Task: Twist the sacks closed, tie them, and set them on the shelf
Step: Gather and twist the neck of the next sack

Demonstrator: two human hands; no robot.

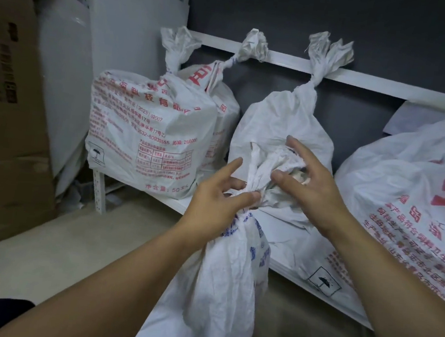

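Observation:
A white woven sack with blue print (220, 279) stands on the floor in front of me, its neck gathered and twisted. My left hand (221, 196) pinches that neck between thumb and middle fingers, index finger pointing out. My right hand (306, 178) hovers at the loose mouth of the sack (275, 160), fingers spread and touching the bunched fabric. Tied sacks stand on the low white shelf (282, 266): one with red print at the left (148, 132), a plain white one behind my hands (282, 119), a large red-printed one at the right (406, 203).
Brown cardboard boxes (9, 105) are stacked at the left. A white upright panel (127, 19) and shelf post (99, 190) bound the shelf's left end. A dark wall (343, 24) is behind it. Pale floor (68, 247) lies between boxes and shelf.

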